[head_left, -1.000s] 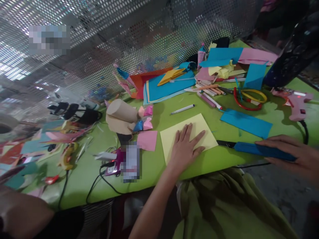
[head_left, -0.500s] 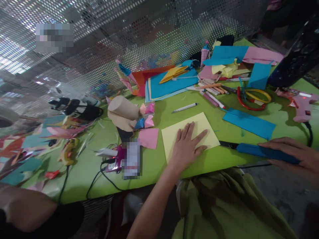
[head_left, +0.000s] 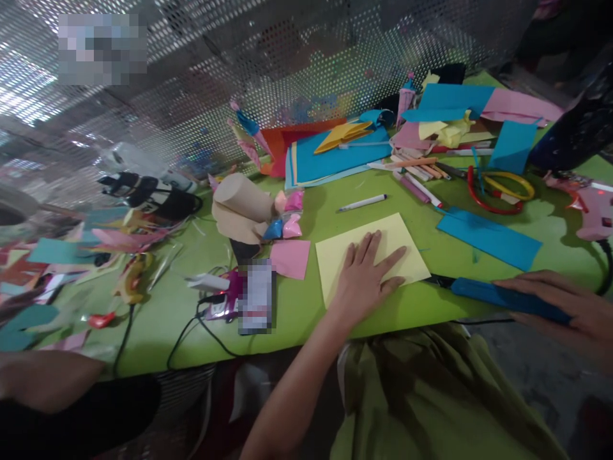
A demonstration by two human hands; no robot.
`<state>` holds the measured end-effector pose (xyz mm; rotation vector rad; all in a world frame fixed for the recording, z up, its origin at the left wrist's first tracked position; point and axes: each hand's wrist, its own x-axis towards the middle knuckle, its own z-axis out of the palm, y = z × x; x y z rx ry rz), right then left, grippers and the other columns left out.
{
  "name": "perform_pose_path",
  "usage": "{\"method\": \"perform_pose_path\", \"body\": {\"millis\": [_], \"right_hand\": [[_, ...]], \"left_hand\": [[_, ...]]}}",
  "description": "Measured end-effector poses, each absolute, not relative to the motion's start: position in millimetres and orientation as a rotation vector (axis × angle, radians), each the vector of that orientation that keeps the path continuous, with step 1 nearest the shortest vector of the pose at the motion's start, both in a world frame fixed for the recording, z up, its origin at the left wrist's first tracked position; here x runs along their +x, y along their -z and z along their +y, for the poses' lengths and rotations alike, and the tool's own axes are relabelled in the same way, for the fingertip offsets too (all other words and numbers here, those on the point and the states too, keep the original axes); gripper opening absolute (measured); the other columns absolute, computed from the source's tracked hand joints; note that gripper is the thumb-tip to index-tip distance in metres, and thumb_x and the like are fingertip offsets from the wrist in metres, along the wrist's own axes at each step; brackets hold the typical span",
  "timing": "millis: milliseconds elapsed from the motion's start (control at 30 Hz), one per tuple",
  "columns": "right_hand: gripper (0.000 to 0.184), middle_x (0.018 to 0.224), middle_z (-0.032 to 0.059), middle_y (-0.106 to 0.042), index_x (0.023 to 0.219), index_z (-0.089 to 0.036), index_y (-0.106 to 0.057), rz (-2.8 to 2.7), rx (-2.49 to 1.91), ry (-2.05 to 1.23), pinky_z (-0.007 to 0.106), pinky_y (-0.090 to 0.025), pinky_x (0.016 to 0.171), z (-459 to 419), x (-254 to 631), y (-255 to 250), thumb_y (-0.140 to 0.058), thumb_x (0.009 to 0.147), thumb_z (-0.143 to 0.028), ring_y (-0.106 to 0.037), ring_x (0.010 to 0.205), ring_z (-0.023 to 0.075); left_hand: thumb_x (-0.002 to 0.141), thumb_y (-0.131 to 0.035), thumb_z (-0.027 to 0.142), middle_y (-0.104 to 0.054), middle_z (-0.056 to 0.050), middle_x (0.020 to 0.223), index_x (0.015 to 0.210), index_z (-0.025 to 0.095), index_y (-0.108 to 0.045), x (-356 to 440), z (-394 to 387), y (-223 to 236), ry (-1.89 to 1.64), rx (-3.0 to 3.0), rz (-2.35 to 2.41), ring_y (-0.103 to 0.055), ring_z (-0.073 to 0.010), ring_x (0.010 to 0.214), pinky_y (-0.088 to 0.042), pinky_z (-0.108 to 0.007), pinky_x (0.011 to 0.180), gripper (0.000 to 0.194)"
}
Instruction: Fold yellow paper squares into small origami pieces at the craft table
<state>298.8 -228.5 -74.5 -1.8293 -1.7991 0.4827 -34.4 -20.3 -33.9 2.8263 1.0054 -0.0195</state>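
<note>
In the head view, a pale yellow sheet of paper [head_left: 390,233] lies flat on the green desk [head_left: 287,310], near its front edge and right in front of the person. It looks smooth and plain, with straight edges, and it sits at a slant, 1 corner pointing up towards the pen [head_left: 363,203] and another out to the right. The left hand [head_left: 366,278] is spread on it, palm down and fingers fanned, covering the middle and lower part.

The right hand [head_left: 569,300] has its fingers closed about the rear part of a long blue tool [head_left: 498,296], whose narrow black front end reaches the sheet's right corner. I can't tell whether that tip touches the paper or lies just beside it.

Around the yellow sheet there's a pink square of paper [head_left: 290,259] just to its left and a blue paper strip [head_left: 489,237] to its right. Further left come 4 small bags [head_left: 292,225] beside a cardboard roll [head_left: 246,198], with a phone [head_left: 257,297], partly blurred out, below them. Up to the right lie markers [head_left: 416,188], a red and yellow pair of handles [head_left: 472,191] and a pink glue gun [head_left: 594,207].
</note>
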Motion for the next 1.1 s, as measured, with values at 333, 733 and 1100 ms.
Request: {"method": "perform_pose_path", "body": {"millis": [333,733,1100], "right_hand": [[0.047,0.135,0.006,-0.07,0.142,-0.045,-0.066,-1.82,-1.818,-0.519,0.05,-0.064,0.094,-226,285,73,-0.065,0.097,-0.057,-0.073,0.118,0.0341],[0.042,0.132,0.0031,-0.073,0.14,-0.048,-0.069,-1.819,-1.732,-0.54,0.041,-0.068,0.085,-212,251,64,-0.064,0.098,-0.053,-0.078,0.109,0.03],[0.048,0.136,0.002,-0.068,0.146,-0.054,-0.059,-1.855,-1.779,-0.547,0.054,-0.065,0.097,-219,261,81,-0.062,0.098,-0.053,-0.073,0.116,0.0346]], "left_hand": [[0.108,-0.041,0.066,-0.022,-0.003,0.182,0.168,0.045,-0.037,-33,-20,34,0.018,2.809,1.013,-0.019,-0.0352,0.169,-0.025,-0.063,0.134,0.064],[0.11,-0.036,0.065,-0.018,-0.003,0.183,0.169,0.044,-0.035,-35,-19,33,-0.017,2.754,1.008,-0.015,-0.032,0.17,-0.022,-0.062,0.135,0.063],[0.113,-0.037,0.056,-0.018,-0.001,0.183,0.17,0.042,-0.034,-58,20,21,0.072,2.786,0.865,-0.017,-0.0283,0.17,-0.022,-0.056,0.137,0.059]]}}
